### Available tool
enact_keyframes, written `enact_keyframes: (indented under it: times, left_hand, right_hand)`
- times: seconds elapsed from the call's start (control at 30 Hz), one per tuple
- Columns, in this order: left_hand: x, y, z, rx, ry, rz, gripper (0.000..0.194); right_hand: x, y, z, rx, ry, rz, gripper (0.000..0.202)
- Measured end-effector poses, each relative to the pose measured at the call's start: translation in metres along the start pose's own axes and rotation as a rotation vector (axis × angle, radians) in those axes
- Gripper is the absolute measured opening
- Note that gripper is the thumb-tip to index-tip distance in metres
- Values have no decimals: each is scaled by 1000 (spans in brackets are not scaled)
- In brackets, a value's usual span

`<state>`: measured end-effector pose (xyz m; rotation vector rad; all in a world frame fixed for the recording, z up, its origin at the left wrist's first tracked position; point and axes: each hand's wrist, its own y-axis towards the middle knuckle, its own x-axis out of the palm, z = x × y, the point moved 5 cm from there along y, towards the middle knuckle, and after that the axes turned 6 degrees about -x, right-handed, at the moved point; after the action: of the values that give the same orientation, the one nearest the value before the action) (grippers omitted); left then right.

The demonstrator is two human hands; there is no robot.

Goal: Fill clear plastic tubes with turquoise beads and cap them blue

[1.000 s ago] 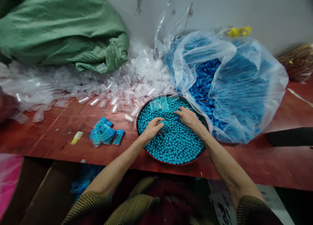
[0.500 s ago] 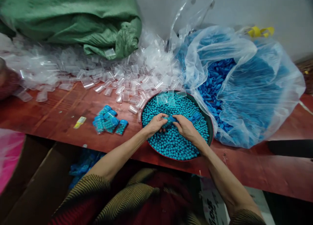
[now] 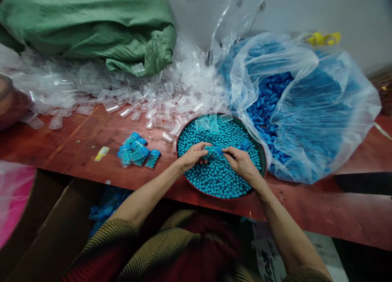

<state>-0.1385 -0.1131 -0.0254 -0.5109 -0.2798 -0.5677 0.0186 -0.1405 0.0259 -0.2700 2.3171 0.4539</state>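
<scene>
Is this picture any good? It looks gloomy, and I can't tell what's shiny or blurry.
Head view: dim, uneven light, with dark shadow below the table; bright glints on the clear sleeves; softness at the edges, as on the jar; the small blue cap between the hands lacks fine detail.

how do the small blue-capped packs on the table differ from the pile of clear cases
The blue-capped packs hold turquoise beads; the clear cases look empty.
The packs have bright blue tops, while no blue top shows on the clear cases.
The packs form one small cluster; the clear cases spread in a wide, messy heap.
Both have see-through walls and lie at least partly on the red table.
</scene>
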Motion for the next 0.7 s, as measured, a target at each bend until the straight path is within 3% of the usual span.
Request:
enact_keyframes:
  times: [0.07,0.17,0.4,0.57,0.7]
  left_hand:
    - [0,0,0,-9,3,-15,49]
    - [6,-1,-2,-41,12,-78,52]
    - [11,-10,3,104,154,-6,48]
    - [15,-13,6,126,195,-1,59]
    - [15,-12,5,144,156,14,49]
  right_hand:
    - [-6,-6,5,15,-14,-19,13]
    - [-10,-11,8,101,55,83,15]
    - [17,-2,-12,150,147,215,17]
    - [15,-3,-13,84,114,205,18]
    - [18,-3,-12,30,121,149,19]
